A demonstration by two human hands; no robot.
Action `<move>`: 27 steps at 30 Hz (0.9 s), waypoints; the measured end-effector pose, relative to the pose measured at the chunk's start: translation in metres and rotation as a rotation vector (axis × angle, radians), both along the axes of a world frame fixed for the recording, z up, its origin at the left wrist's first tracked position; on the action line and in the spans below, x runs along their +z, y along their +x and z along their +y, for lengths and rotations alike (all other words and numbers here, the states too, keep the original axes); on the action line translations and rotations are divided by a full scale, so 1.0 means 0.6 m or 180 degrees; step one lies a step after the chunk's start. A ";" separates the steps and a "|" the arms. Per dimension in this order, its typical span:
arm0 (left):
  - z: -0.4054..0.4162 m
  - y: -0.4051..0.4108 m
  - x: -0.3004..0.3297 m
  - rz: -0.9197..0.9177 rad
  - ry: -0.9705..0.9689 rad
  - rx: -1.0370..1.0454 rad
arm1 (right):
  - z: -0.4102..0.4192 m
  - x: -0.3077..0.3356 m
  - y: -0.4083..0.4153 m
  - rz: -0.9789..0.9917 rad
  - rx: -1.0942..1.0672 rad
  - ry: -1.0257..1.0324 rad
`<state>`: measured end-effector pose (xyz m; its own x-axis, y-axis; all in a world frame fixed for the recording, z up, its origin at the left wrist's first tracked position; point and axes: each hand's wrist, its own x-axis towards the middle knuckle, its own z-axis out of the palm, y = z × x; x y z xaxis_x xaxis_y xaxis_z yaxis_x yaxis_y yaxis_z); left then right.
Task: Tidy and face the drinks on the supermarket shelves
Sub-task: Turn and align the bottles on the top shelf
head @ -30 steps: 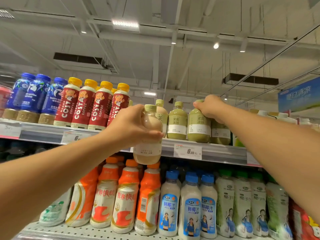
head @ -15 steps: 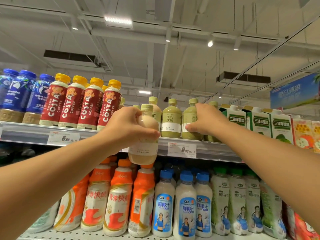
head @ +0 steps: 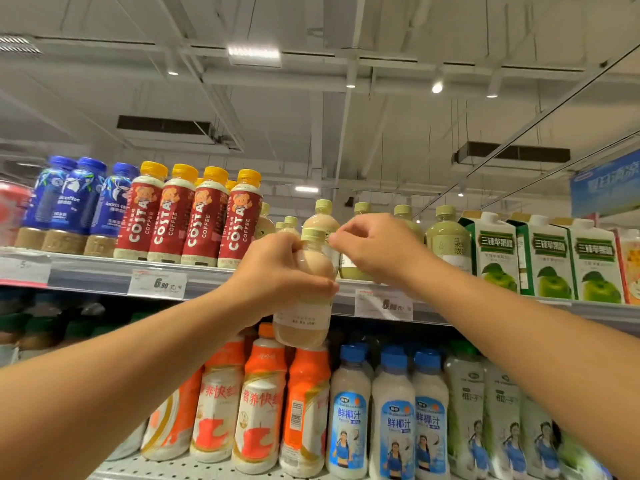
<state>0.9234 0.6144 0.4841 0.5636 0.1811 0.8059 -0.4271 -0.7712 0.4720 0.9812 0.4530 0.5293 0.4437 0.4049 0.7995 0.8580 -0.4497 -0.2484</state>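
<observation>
Fingers of the left hand wrap a beige bottle, held upright before the upper shelf edge (smooth rounded plastic, pale cap); right hand beside its cap, fingers loosely curled, holding nothing.

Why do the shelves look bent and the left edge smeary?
Head view: the wide-angle lens bows the top shelf; motion blur smears the red item at far left; ceiling lights flare white; the beige bottle in the left hand stays fairly sharp.
</observation>
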 end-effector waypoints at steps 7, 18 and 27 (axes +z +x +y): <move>0.015 -0.012 -0.008 -0.0138 0.0258 -0.0283 | 0.054 -0.007 -0.047 0.0544 0.0222 -0.0237; 0.184 -0.040 -0.058 -0.0075 0.1965 0.1434 | 0.112 0.088 -0.072 0.0122 0.0232 0.0546; 0.263 -0.015 -0.101 0.0151 0.2531 0.1903 | 0.192 0.128 -0.024 0.0164 -0.0338 0.0449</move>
